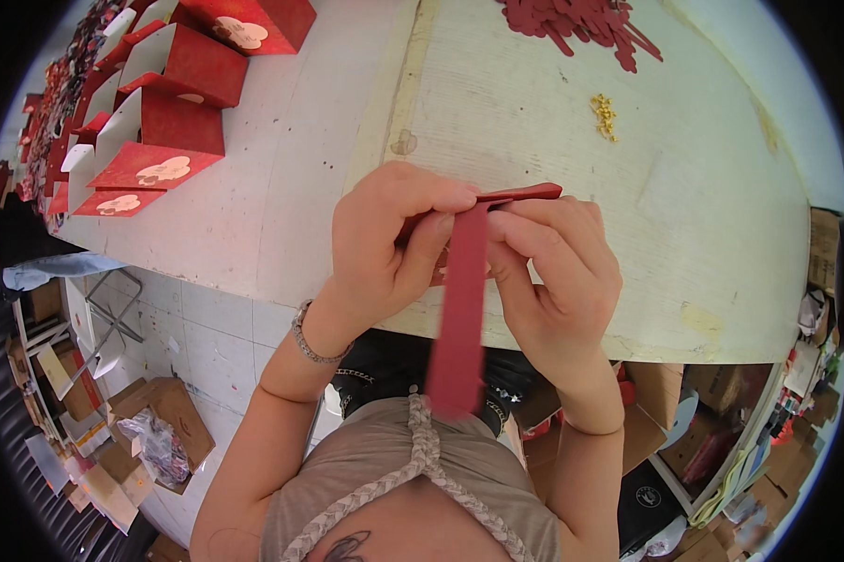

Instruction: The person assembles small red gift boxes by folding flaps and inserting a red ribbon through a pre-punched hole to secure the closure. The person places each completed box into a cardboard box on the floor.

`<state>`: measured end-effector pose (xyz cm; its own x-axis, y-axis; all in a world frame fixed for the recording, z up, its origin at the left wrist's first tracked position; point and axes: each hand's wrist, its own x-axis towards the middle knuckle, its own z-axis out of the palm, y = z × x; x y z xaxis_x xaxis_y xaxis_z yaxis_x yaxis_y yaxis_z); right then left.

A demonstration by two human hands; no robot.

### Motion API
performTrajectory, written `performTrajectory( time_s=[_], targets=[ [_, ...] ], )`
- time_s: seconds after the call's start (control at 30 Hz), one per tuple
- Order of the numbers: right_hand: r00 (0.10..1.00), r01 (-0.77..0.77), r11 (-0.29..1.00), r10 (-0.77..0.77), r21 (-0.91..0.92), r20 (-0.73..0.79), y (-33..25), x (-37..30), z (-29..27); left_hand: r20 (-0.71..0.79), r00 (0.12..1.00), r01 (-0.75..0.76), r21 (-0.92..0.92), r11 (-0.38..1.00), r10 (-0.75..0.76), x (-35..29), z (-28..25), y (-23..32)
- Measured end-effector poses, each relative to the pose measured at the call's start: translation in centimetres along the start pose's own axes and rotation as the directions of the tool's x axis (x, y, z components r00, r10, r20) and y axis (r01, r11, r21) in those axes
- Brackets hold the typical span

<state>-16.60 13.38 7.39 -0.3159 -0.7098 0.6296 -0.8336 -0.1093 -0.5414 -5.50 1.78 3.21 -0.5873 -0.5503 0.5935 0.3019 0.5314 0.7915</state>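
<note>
Just above the table's near edge, a flat dark red strip [463, 300] hangs between my hands, its lower end blurred in front of my body. A red folded piece [530, 192] lies crosswise at its top and reaches past my right fingers. My left hand [384, 234] is closed, thumb and forefinger pinching the red piece beside the top of the strip. On the other side, my right hand [562, 272] is also closed, its fingertips gripping the same piece close to the strip. Part of the red material is hidden behind my fingers.
Small gold fasteners [605, 117] lie on the pale table [684, 253], nearer than a heap of dark red cut-outs [586, 23]. Red open boxes [150, 140] line the left side. Below are a folding metal frame [115, 309] and cardboard boxes [174, 417].
</note>
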Motion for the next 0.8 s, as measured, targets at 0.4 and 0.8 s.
performTrajectory(
  time_s=[0.4,0.8],
  targets=[
    [0.977,-0.201,0.965,0.184,0.168,0.112,0.6,0.4,-0.4,0.015,0.999,0.029,0.121,0.992,-0.032,1.4,-0.8,2.4],
    [1.0,-0.009,0.969,0.004,0.245,0.024,1.9,-0.1,0.2,0.657,0.748,-0.485,0.451,0.749,0.088,10.1,-2.2,2.9]
  ],
)
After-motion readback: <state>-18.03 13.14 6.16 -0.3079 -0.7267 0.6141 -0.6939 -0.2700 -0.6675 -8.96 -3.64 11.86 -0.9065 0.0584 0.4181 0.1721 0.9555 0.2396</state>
